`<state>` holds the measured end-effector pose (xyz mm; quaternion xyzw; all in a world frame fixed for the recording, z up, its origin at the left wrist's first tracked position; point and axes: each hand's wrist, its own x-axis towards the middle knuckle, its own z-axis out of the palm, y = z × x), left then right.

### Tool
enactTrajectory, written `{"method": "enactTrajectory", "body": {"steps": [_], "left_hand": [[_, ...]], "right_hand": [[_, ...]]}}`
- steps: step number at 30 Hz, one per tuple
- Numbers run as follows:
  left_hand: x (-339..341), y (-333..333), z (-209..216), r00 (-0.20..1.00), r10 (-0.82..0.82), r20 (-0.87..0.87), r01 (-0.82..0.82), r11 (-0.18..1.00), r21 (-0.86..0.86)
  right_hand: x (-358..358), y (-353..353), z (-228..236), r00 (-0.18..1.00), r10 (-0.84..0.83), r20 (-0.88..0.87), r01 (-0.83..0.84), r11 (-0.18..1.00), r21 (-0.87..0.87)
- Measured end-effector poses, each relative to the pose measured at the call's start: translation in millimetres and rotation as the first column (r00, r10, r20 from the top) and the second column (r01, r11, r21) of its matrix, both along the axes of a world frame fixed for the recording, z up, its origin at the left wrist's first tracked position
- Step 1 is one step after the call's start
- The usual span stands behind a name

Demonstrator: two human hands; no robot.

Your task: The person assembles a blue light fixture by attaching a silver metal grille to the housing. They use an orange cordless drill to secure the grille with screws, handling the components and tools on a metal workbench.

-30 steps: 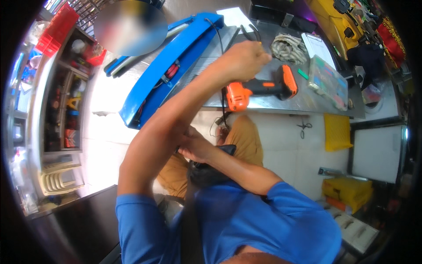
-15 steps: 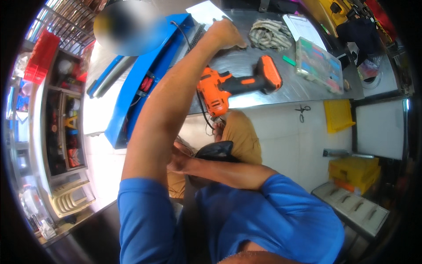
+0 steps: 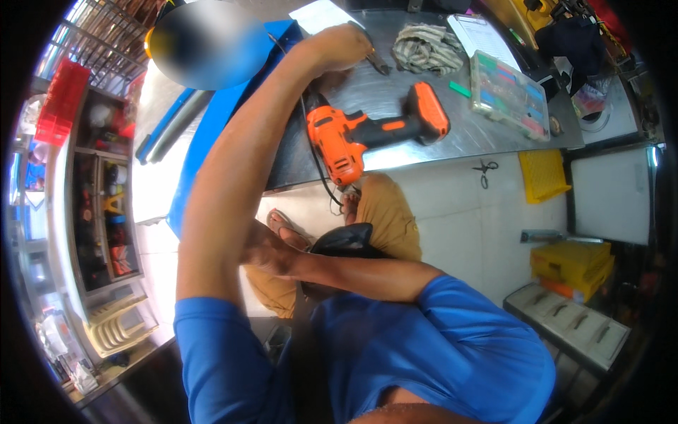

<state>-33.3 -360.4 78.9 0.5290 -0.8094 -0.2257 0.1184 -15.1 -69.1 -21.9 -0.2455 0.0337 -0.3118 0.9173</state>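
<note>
My left hand (image 3: pixel 337 49) reaches over the metal table, fingers curled around a dark hand tool (image 3: pixel 380 65) that looks like pliers. Below that hand lies an orange and black cordless drill (image 3: pixel 337 146) on its side near the front edge, a black cable (image 3: pixel 316 155) running past it. My right hand (image 3: pixel 272 252) is low over my lap, crossed beneath my left forearm; its fingers are hidden there. Under the left forearm runs a long blue metal housing (image 3: pixel 201 159), partly covered by the arm.
A crumpled striped cloth (image 3: pixel 428 49), a clear organizer box (image 3: pixel 508 95), a green piece (image 3: pixel 460 89) and a clipboard (image 3: pixel 484 40) lie to the right on the table. Scissors (image 3: pixel 484 173) are on the floor. Yellow bins (image 3: pixel 571 268) stand at right, and an open tool cabinet (image 3: pixel 106 212) at left.
My left hand has drawn slightly left, uncovering more of the dark tool. My right hand has shifted a little left beneath the left forearm. The drill stays lying on the table.
</note>
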Motion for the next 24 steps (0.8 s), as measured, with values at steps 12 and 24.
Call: {"method": "enactTrajectory", "body": {"steps": [12,24], "left_hand": [[112,262,90,0.946,0.254,-0.203,-0.254,0.967,0.029],[100,399,-48,0.668,0.491,-0.559,-0.73,0.578,-0.365]], "right_hand": [[-16,12,34,0.943,0.014,-0.334,-0.029,0.999,-0.04],[-42,4,84,0.972,-0.033,-0.233,0.0,0.99,-0.14]]}}
